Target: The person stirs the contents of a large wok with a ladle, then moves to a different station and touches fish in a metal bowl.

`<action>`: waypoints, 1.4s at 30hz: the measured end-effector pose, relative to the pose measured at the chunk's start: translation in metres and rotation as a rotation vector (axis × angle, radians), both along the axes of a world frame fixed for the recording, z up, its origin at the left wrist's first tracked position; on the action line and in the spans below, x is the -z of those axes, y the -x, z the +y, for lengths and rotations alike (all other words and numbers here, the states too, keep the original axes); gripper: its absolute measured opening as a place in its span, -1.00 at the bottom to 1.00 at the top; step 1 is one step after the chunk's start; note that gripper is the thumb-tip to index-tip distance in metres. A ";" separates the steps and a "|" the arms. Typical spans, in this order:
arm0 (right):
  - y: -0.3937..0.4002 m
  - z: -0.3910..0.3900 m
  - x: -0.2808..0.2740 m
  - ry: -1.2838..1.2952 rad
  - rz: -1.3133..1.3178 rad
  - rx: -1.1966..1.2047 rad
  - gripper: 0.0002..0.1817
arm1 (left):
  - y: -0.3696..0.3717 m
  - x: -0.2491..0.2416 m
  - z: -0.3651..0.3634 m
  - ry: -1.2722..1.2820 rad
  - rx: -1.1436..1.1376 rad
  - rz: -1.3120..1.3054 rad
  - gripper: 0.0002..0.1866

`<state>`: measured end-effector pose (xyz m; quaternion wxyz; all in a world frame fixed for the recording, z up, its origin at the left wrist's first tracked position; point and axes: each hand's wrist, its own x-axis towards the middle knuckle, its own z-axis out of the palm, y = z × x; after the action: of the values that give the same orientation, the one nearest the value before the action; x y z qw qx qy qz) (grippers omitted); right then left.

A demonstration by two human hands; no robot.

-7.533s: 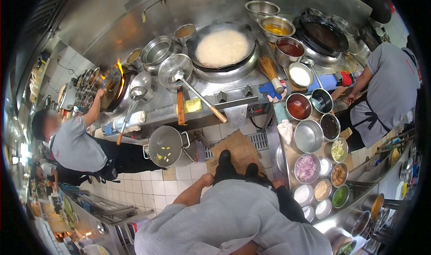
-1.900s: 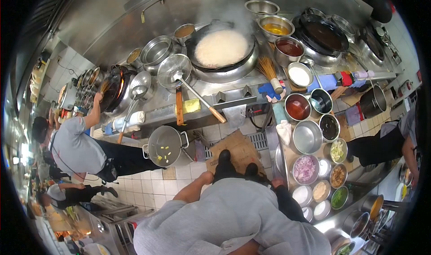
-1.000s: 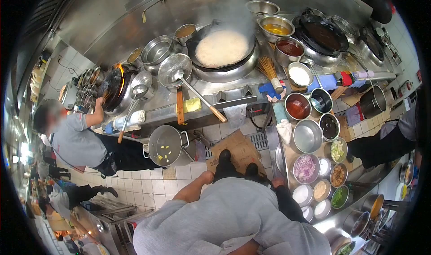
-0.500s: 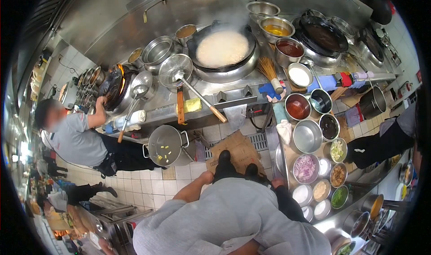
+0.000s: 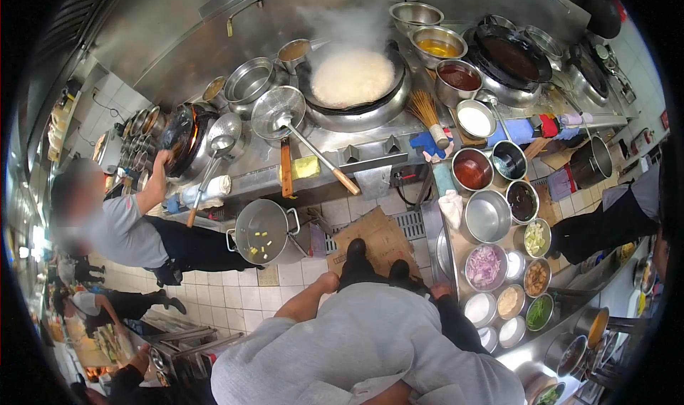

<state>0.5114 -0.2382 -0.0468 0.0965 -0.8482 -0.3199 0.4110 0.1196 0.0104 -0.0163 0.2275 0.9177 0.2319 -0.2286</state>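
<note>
My left hand (image 5: pixel 327 283), low beside my dark trousers, near the large steel pot (image 5: pixel 247 218) with yellow pieces in it; my right hand (image 5: pixel 442 289), by the counter side, near the bowl of chopped purple onion (image 5: pixel 505 265) — finger spread, both hands, I cannot tell. One black wok (image 5: pixel 305 83) of pale, steaming liquid, straight ahead of me — well apart from both hands, wire strainer (image 5: pixel 267 109) at its left.

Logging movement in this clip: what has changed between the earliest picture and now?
The co-worker at right has moved back from the stove, toward the picture's lower right. Steam now rises thicker from the middle wok. The wearer's left hand and right hand, the strainer and the stockpot stayed put.
</note>
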 end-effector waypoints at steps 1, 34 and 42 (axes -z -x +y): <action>-0.001 0.000 0.003 -0.013 -0.007 -0.042 -0.67 | 0.000 0.001 0.000 0.009 -0.027 0.001 -0.83; -0.006 -0.003 0.028 -0.014 -0.132 -0.343 -0.68 | 0.002 0.011 -0.001 0.037 -0.137 0.006 -0.86; -0.005 0.000 0.018 0.031 -0.124 -0.333 -0.66 | -0.006 -0.005 -0.001 0.067 -0.198 0.071 -0.82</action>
<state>0.5169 -0.2385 -0.0650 -0.0059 -0.8087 -0.4549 0.3730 0.1255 0.0099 -0.0109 0.2712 0.8734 0.3216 -0.2452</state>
